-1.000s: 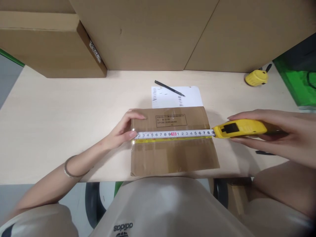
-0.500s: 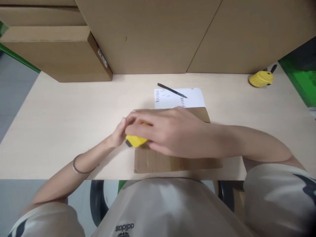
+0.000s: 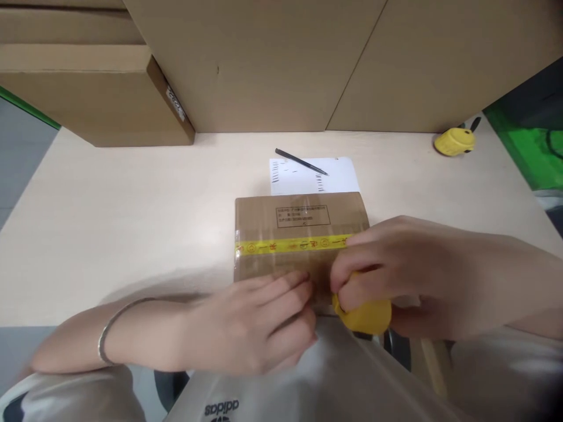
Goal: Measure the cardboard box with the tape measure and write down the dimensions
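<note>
A brown cardboard box (image 3: pixel 259 217) lies in front of me, with a printed label frame and a yellow tape strip (image 3: pixel 288 245) across its top. My right hand (image 3: pixel 378 275) is closed around a rounded yellow tape measure (image 3: pixel 369 316) at the box's near right corner. Its index finger reaches toward the end of the yellow strip. At the near edge of the box is my left hand (image 3: pixel 259 322), its fingers curled and pressed together; whatever is in them is hidden. No extended blade can be made out between the hands.
Behind the box, a black pen (image 3: pixel 301 161) rests on a marked white paper (image 3: pixel 341 173). Another yellow object with a black strap (image 3: pixel 455 140) stands at the back right. Large cartons (image 3: pixel 264 70) line the table's back, with a smaller carton (image 3: pixel 127 105) at the left.
My right hand has carried the tape measure from the box's left side to its near right corner. My left hand has come from the left side to the near edge. The box top is now uncovered.
</note>
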Motion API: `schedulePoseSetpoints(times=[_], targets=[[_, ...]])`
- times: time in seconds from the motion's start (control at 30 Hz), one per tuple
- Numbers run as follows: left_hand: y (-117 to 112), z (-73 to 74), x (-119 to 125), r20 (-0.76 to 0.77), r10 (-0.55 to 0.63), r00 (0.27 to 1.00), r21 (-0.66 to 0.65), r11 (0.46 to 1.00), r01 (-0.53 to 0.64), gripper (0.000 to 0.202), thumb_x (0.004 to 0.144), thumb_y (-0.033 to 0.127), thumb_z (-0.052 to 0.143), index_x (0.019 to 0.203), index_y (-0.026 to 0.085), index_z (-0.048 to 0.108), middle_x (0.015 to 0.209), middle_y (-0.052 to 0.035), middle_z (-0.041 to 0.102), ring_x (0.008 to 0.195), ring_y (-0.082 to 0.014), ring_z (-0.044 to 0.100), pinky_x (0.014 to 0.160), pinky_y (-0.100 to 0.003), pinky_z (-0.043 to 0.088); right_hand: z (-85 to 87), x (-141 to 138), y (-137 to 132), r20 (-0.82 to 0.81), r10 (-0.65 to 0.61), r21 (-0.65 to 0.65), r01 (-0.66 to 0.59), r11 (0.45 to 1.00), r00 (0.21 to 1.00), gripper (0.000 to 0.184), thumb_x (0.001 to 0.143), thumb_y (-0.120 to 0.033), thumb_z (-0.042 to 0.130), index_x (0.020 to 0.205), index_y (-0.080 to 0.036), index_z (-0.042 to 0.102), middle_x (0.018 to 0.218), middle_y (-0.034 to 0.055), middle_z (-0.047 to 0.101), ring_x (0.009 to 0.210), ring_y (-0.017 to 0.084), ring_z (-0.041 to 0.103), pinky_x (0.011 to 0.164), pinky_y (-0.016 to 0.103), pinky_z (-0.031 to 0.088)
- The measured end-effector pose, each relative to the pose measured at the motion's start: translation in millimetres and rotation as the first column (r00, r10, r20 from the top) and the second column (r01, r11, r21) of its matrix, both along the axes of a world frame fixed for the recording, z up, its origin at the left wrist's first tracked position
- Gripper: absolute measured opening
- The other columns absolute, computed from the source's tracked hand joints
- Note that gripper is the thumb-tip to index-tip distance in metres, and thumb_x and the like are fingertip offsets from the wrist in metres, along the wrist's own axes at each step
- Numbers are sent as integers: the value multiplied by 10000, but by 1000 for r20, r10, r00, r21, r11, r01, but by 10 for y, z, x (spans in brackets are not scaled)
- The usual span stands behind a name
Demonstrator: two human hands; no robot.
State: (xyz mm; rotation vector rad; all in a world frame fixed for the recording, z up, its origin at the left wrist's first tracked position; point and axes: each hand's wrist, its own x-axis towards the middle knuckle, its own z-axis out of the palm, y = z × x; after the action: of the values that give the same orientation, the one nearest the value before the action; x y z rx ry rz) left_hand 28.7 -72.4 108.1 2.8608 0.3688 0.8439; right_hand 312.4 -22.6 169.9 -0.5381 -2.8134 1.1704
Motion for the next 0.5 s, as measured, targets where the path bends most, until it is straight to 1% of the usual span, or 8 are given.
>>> schedulePoseSetpoints(times=[0.1,0.17,0.2,0.27,0.33,0.4,0.43,0.5], targets=[[34,-130,46,20,0,1000,34,999,0,128,1057,168,629,1103,87,717,1062,-121,809,1111,-233,744,946,-311,654,2,-38,9,87,-5,30,2,1000,996,237,869,-103,641,1010,-283,703,1035,-37,751,797,136,616,678,277,401],[68,-158,43,-10,-24,1000,77,997,25,121,1051,135,637,1132,105,721,1056,-88,802,1093,-210,720,913,-291,618,28,-45,48,125,-26,43,21,999,992,206,880,-118,630,974,-277,719,1067,-18,743,810,141,632,661,272,393],[75,-156,41,-45,-33,998,96,995,37,155,1055,137,634,1180,122,723,1068,-71,795,1083,-201,705,905,-289,597,40,-44,79,135,-39,47,33,998,990,220,868,-110,627,971,-277,726,1084,-14,738,805,137,635,654,267,391],[63,-140,44,-127,-17,992,129,991,33,276,1088,210,621,1351,183,701,1078,-36,770,1047,-187,669,895,-294,553,53,-36,164,119,-53,51,47,998,991,289,815,-75,617,991,-275,730,1124,-7,729,786,127,625,646,258,390],[29,-131,64,-185,26,982,169,986,6,428,1124,405,585,1526,262,615,1062,-24,730,1021,-188,626,892,-306,511,47,-31,262,103,-55,62,49,997,993,363,773,-39,592,1019,-269,727,1152,4,726,786,128,616,636,255,384],[-7,-134,96,-225,78,971,212,977,-29,562,1108,570,547,1599,295,558,1051,-27,690,1024,-198,588,912,-320,478,31,-34,351,119,-42,54,35,998,992,407,760,-17,572,1041,-265,728,1165,14,726,806,134,627,619,250,380],[-21,-138,114,-245,99,965,234,971,-40,590,1097,595,554,1604,294,557,1052,-30,674,1033,-204,574,937,-327,464,24,-38,387,130,-31,43,25,999,991,414,763,-14,571,1051,-264,732,1164,16,726,811,133,634,612,246,382],[-37,-143,146,-276,127,953,264,963,-52,569,1091,548,598,1594,284,575,1064,-34,654,1055,-210,553,978,-334,441,17,-49,443,137,-8,44,2,999,990,400,775,-13,579,1045,-260,740,1164,15,728,808,126,644,615,238,396]])
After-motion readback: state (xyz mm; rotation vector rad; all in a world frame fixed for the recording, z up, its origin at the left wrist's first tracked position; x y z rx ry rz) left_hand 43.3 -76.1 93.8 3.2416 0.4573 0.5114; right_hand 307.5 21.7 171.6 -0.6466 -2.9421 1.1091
